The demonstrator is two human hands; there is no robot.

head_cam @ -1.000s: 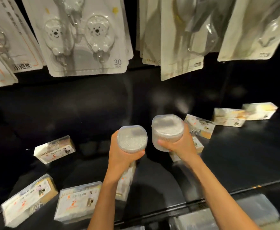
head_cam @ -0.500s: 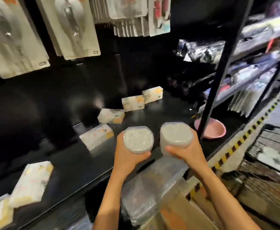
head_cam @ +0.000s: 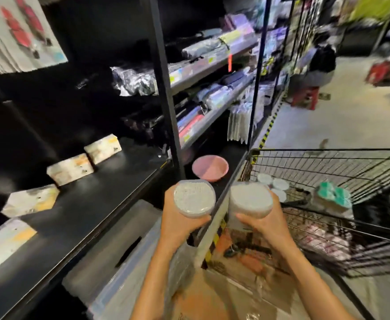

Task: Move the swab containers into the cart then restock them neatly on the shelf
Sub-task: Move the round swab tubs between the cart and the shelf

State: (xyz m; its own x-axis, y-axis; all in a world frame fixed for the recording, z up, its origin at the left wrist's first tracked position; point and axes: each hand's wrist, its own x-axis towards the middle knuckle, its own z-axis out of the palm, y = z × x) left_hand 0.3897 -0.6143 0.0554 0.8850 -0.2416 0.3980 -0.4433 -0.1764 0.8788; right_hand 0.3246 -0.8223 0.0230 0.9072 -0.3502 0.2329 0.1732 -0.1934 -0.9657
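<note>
My left hand (head_cam: 180,224) grips a round clear swab container (head_cam: 194,197) from below, its white swab tips facing me. My right hand (head_cam: 266,224) grips a second round swab container (head_cam: 250,200) the same way, close beside the first. Both are held in the air between the black shelf (head_cam: 110,211) on the left and the wire cart (head_cam: 342,181) on the right. Inside the cart lie several more round swab containers (head_cam: 273,184). Rectangular swab boxes (head_cam: 70,168) lie scattered along the black shelf.
A pink bowl (head_cam: 210,168) sits on a lower shelf behind my hands. Green-topped packs (head_cam: 333,196) lie in the cart. A clear bin (head_cam: 120,252) and cardboard (head_cam: 212,294) sit below my arms. A black upright post (head_cam: 166,88) divides the shelving. A person (head_cam: 316,68) sits far down the aisle.
My view has swung right from the shelf toward the aisle, bringing the cart into sight. Both hands have carried their containers along, still side by side.
</note>
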